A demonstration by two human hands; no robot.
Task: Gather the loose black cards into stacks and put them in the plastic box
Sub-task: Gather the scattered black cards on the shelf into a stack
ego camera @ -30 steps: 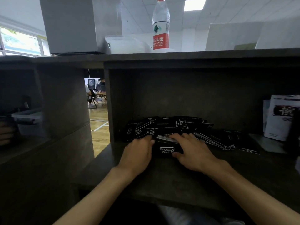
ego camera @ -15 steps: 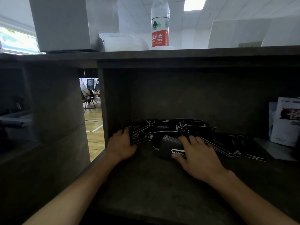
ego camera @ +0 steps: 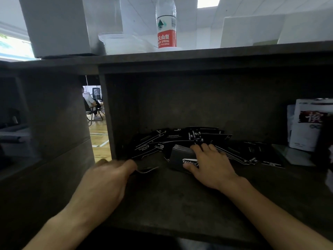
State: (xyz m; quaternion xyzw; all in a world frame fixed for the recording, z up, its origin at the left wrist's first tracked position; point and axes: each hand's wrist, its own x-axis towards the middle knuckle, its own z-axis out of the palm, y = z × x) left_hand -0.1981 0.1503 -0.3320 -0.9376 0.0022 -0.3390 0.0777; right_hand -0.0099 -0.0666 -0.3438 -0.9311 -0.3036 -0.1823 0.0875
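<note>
We count one stack (ego camera: 182, 156) plus a loose spread of black cards (ego camera: 182, 137), too many to count, at the shelf (ego camera: 173, 199) back. Right hand (ego camera: 210, 166), just right of stack, grip curled round it, thumb on front. Left hand (ego camera: 106, 179), left of stack, pinches blurred cards (ego camera: 146, 170). One clear plastic box (ego camera: 124, 44) & one water bottle (ego camera: 165, 27) on top surface, above stack.

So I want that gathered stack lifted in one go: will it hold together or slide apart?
The stack under the right hand is probably slippery: its upper cards already sit fanned. It looks thin and light, so a firm grip across both edges should likely hold it.
</note>
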